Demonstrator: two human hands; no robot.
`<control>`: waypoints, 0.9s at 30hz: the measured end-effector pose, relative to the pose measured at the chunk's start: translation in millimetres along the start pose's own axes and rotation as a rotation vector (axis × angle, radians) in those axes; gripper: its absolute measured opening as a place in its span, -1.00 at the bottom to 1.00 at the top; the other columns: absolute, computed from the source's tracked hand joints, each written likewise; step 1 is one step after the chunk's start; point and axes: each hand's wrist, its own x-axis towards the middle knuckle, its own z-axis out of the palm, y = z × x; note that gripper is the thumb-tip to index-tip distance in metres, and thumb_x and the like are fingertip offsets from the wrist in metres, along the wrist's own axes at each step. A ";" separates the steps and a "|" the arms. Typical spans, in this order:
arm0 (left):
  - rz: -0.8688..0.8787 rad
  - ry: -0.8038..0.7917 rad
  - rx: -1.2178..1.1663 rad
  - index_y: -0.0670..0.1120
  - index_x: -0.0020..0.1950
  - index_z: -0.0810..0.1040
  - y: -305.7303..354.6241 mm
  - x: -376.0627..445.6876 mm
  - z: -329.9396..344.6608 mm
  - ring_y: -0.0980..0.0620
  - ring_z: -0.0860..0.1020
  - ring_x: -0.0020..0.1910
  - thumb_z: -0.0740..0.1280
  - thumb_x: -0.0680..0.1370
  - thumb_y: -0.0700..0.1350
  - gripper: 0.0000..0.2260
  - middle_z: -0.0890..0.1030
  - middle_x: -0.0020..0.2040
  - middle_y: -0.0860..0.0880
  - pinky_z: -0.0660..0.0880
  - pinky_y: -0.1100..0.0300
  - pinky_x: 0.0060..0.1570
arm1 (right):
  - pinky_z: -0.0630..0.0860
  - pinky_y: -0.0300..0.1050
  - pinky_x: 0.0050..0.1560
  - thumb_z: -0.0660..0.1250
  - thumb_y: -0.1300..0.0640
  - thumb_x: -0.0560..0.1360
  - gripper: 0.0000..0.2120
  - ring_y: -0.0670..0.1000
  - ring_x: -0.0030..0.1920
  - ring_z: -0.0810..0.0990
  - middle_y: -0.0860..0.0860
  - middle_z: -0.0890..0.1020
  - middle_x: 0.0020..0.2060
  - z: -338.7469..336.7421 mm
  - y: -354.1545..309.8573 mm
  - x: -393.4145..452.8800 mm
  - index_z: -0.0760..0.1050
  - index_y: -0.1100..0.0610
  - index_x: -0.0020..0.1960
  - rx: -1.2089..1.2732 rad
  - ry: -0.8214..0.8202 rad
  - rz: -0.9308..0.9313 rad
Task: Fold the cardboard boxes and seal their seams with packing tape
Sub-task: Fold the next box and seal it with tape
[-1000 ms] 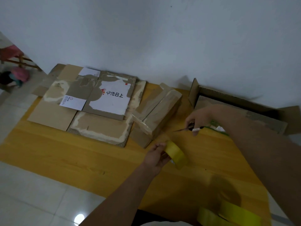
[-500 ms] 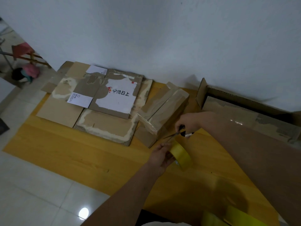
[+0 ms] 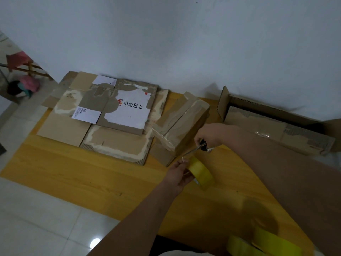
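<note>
A small folded cardboard box (image 3: pixel 181 124) stands on the wooden table (image 3: pixel 92 174), with clear tape running down its near end. My left hand (image 3: pixel 180 173) grips a yellow tape roll (image 3: pixel 201 172) just in front of the box. A strip of tape stretches from the roll up to the box. My right hand (image 3: pixel 210 135) holds black-handled scissors (image 3: pixel 198 147), whose blades point left at that strip beside the box's near corner.
Several flattened cardboard boxes (image 3: pixel 103 119) lie at the table's left, the top one with a white label. An open long carton (image 3: pixel 273 124) sits at the right against the wall. Two more yellow tape rolls (image 3: pixel 265 242) lie at the near right edge.
My right hand brought the scissors left from the long carton to the tape strip by the box. My left hand kept holding the roll, with the strip stretched.
</note>
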 end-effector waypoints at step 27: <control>0.148 0.488 1.025 -0.14 0.17 0.47 17.7 9.6 -150.0 -0.23 0.48 -0.04 0.09 0.70 -0.23 -0.82 0.50 0.03 -0.20 0.51 -0.11 -0.02 | 0.47 -0.05 -0.06 0.31 0.18 0.55 -0.76 -0.01 -0.05 0.40 -0.05 0.36 -0.08 46.3 -29.1 -23.2 0.51 -0.01 0.19 0.059 0.175 0.120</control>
